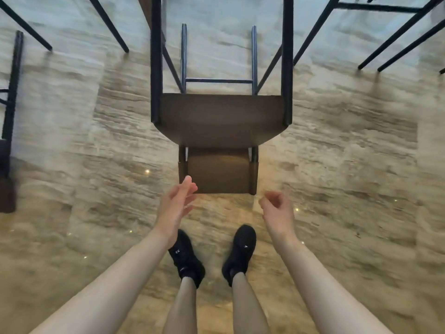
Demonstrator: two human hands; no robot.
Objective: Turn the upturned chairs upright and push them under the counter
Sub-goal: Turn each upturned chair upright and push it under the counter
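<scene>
A brown chair (221, 119) with black metal legs lies tipped over on the floor in front of me. Its legs point away from me, and its brown backrest (218, 172) is the part nearest my feet. My left hand (177, 204) hovers with straight fingers just off the backrest's lower left corner, and I cannot tell whether it touches. My right hand (277, 209) hangs below the lower right corner with loosely curled fingers, apart from the chair. Neither hand holds anything. The counter is out of view.
Black legs of other chairs stand at the top left (109, 26) and top right (395, 34). Another dark chair frame (10, 104) lies along the left edge. The floor (349, 177) is glossy beige stone. My feet in black shoes (240, 249) stand just behind the backrest.
</scene>
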